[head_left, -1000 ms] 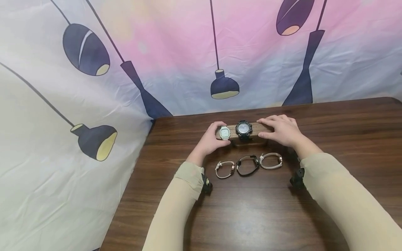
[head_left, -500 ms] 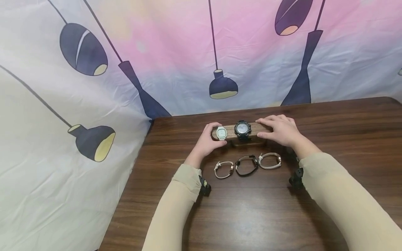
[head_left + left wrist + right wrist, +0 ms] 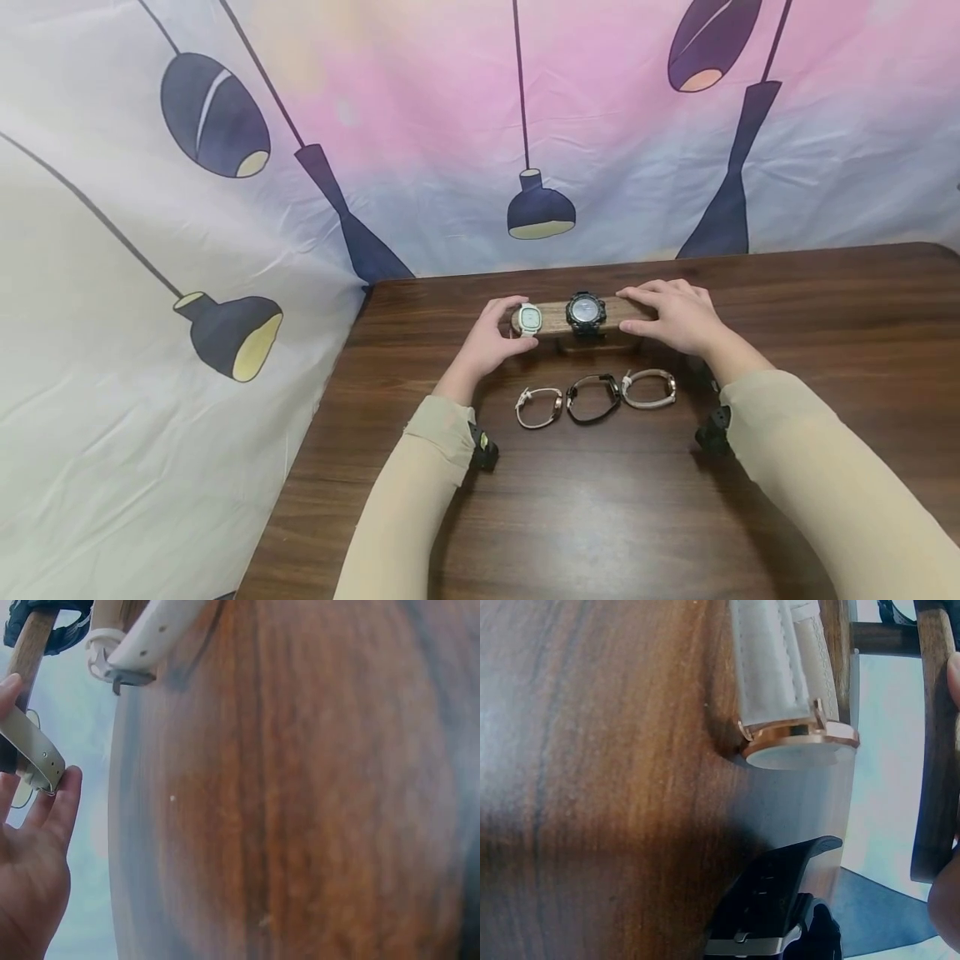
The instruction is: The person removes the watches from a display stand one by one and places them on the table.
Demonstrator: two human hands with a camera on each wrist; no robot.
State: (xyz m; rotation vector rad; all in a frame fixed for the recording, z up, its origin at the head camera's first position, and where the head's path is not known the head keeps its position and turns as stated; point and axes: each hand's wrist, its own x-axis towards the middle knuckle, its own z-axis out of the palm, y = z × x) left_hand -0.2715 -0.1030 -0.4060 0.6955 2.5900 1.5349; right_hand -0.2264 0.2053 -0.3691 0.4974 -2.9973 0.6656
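Near the back edge of a dark brown wood-grain table (image 3: 615, 533), grips with the left hand (image 3: 480, 337) a square-faced, pale mint-and-white watch (image 3: 529, 320), set around the left end of a round-ended brown wooden bar (image 3: 553, 318). Pinches the bar's right end between thumb and fingers of the right hand (image 3: 675, 315). Has a chunky round black watch (image 3: 586, 310) on the bar, between both hands. Shows only from the left wrist the pale watch's holed strap (image 3: 37, 746) beneath the bar, by the fingertips; cannot tell if buckled. Shows from the right wrist a wooden crosspiece (image 3: 885, 639) meeting the bar, plus a black strap with silver-coloured trim (image 3: 761, 896), mostly blocked from the head by the right wrist. Nearer the body, has a row lying on edge: slim cream-strapped watch (image 3: 557, 406), black-strapped watch (image 3: 585, 422), beige-strapped watch with rose-gold case (image 3: 645, 406). Faces pink-and-blue cloth printed with dark lamps (image 3: 450, 108).
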